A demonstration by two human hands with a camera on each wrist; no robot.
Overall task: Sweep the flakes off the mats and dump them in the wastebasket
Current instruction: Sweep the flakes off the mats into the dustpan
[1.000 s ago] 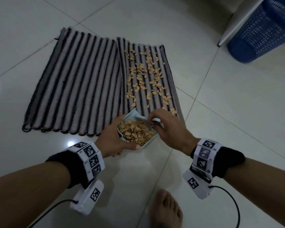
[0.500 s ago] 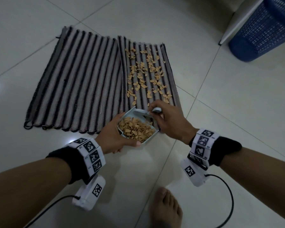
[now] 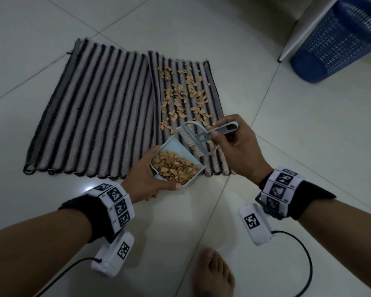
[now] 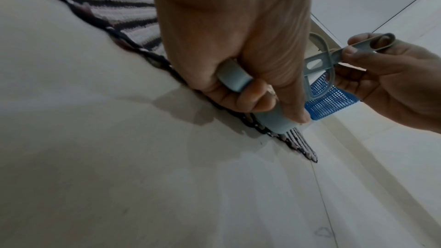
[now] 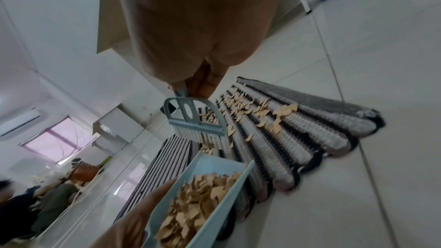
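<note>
Two striped mats lie side by side on the tile floor; the left mat point(image 3: 90, 108) is bare, the right mat point(image 3: 210, 99) carries several tan flakes point(image 3: 180, 97). My left hand point(image 3: 146, 179) grips the handle of a light-blue dustpan point(image 3: 167, 146) heaped with flakes, held over the right mat's near edge. My right hand point(image 3: 236, 146) pinches the handle of a small grey brush point(image 3: 198, 139), lifted above the dustpan's mouth with its bristles towards the pan. In the left wrist view my left hand point(image 4: 238, 74) curls round the dustpan handle point(image 4: 232, 76). In the right wrist view the brush point(image 5: 195, 125) hangs over the dustpan point(image 5: 214, 165).
A blue mesh wastebasket point(image 3: 338, 39) stands at the far right beside a white cabinet panel point(image 3: 304, 28). My bare foot point(image 3: 212, 273) stands on the tiles below the hands. Cables trail from both wrist cameras. In the right wrist view, people sit far off at the left.
My right hand has lifted the brush out of the dustpan and up above its mouth. The left hand has raised the loaded dustpan a little over the mat's edge.
</note>
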